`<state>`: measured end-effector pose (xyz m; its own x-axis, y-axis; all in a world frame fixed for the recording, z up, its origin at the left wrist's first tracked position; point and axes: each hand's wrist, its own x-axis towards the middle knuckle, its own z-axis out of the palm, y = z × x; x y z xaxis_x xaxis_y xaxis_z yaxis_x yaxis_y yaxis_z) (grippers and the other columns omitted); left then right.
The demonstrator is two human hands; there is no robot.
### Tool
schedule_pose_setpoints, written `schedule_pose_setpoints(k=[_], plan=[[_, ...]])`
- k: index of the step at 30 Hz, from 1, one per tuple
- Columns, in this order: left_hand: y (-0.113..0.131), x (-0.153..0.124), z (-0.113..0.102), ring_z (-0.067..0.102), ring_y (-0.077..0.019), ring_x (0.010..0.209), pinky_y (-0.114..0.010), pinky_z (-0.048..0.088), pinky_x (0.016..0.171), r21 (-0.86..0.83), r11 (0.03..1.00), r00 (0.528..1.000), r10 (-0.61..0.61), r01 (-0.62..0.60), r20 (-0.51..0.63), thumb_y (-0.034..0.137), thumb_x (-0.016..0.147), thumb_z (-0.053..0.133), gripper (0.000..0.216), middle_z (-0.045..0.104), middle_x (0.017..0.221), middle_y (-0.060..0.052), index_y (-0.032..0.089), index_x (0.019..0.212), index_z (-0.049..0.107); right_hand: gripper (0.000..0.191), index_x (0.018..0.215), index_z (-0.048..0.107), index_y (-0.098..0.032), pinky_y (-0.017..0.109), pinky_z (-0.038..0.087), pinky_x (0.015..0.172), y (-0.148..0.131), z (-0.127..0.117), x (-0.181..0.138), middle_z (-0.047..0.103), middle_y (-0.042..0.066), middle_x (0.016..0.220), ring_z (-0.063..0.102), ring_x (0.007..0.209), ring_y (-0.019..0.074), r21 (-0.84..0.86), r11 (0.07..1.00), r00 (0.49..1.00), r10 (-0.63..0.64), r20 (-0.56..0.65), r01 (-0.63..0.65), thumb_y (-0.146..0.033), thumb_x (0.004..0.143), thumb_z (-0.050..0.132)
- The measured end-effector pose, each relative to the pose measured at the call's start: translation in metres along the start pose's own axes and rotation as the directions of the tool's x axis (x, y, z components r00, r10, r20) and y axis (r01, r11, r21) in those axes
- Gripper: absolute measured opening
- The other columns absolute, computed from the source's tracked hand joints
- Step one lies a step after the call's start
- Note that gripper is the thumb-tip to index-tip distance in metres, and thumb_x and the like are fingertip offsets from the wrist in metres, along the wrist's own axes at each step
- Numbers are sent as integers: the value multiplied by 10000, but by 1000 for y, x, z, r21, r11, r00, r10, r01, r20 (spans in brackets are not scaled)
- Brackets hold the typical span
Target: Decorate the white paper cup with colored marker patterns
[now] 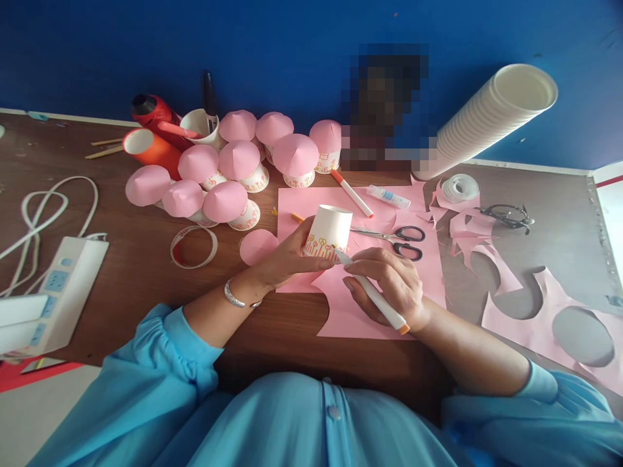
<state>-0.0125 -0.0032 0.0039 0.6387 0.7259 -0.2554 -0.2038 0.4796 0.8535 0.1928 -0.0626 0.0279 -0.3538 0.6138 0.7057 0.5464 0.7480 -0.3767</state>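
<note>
My left hand grips a white paper cup turned upside down, with orange flower drawings along its lower rim. My right hand pinches a white marker with an orange end, its tip touching the cup's drawn band. Both hands rest over a pink paper sheet on the brown table. A silver bangle sits on my left wrist.
Several cups topped with pink paper cones cluster behind. A pink paper circle, tape ring, scissors, second marker, glue tube, stack of cups, eyeglasses, pink offcuts and a power strip lie around.
</note>
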Motion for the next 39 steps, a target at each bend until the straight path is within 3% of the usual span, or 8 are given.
schedule_pose_setpoints(k=[10, 39], plan=[[2, 0, 1, 647, -223, 1019, -374, 525, 884, 15, 1000, 1000, -7, 8, -15, 325, 682, 945, 644, 665, 1095, -52, 241, 1227, 613, 224, 1147, 611, -201, 289, 575, 591, 2, -1, -2, 711, 33, 838, 706, 708, 183, -33, 999, 1000, 20, -15, -21, -140, 932, 635], [-3, 1, -1, 668, -260, 1097, -466, 502, 1017, -101, 995, 1000, -14, 13, -7, 252, 680, 946, 642, 691, 1142, -50, 244, 1226, 607, 234, 1121, 613, -187, 286, 578, 597, 1, 1, -2, 715, 48, 842, 706, 726, 181, -51, 998, 999, 30, -42, -32, -88, 913, 653]])
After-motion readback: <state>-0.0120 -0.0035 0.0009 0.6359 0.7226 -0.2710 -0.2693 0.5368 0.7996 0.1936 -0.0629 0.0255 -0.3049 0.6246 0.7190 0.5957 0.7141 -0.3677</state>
